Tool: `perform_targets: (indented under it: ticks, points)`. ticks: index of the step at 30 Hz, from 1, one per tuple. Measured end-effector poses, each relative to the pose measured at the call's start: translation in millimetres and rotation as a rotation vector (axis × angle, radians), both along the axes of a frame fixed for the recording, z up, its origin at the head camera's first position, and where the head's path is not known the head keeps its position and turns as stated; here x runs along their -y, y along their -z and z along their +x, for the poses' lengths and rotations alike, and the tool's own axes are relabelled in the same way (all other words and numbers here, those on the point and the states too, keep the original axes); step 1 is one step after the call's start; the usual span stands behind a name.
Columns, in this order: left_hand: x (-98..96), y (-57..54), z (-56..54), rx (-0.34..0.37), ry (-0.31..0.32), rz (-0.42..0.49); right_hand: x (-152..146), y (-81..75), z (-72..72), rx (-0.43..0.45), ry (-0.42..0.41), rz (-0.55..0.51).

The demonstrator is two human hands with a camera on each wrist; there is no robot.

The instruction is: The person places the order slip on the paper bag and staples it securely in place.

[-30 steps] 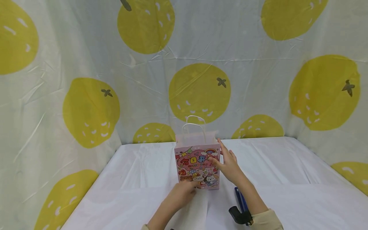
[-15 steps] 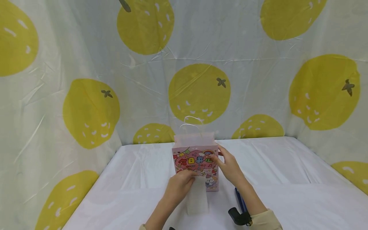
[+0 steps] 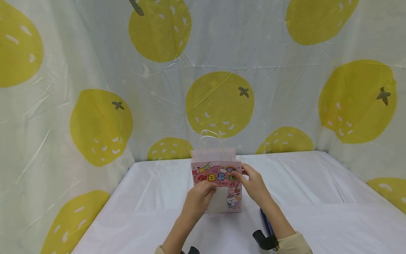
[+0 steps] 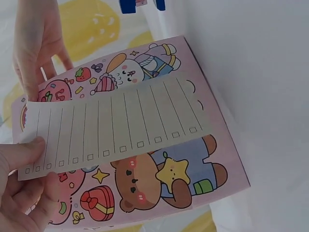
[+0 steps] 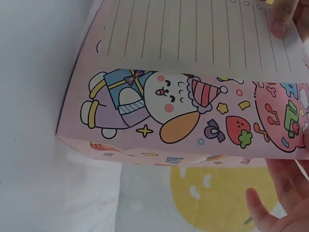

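On the white-covered table [image 3: 158, 187], near the middle, saw a pink paper bag [image 3: 235, 194] standing upright, with two looped white handles [image 3: 213, 137] rising from its top. Gripped its right edge with the right hand [image 3: 254, 184], setting the thumb on the printed front and the fingers round the side. From the right wrist, saw the little finger [image 5: 260, 212] spread away from the rest. Pinched a cream paper strip [image 4: 116, 125] near its upper left corner with the left hand [image 3: 196, 200], pressing the thumb [image 4: 33, 151] on its face with the other fingers curled by its edge. Held that strip in front of the lower part of the bag, with ruled lines and a row of small boxes showing. Could not tell about contact between strip and bag lower down. Made out, around the strip, a white puppy [image 5: 169, 101] in a striped party hat, a brown bear [image 4: 137, 179] hugging a yellow star, and coloured lettering [image 3: 219, 176] higher up. Beside the right forearm, noticed a dark blue object [image 3: 266, 222], partly hidden, and a black curved device [image 3: 264, 240] at the wrist. Wore beige sleeves [image 3: 294, 243]. Had a pale curtain [image 3: 158, 106] behind, printed with big yellow fruit [image 3: 220, 102].
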State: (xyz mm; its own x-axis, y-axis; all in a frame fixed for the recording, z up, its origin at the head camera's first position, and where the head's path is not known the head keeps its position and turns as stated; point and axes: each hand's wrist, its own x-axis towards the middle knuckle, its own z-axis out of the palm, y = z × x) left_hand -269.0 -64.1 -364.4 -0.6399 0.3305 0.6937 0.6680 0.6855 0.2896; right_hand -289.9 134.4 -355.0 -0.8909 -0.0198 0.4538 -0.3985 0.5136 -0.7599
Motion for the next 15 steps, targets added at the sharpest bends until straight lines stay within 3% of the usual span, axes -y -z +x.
perform_targets:
  ticks: [15]
  points:
    - [5.6,-12.6,-3.8,-0.144,-0.054,0.079,2,-5.4,5.1,-0.014,-0.015,0.038]
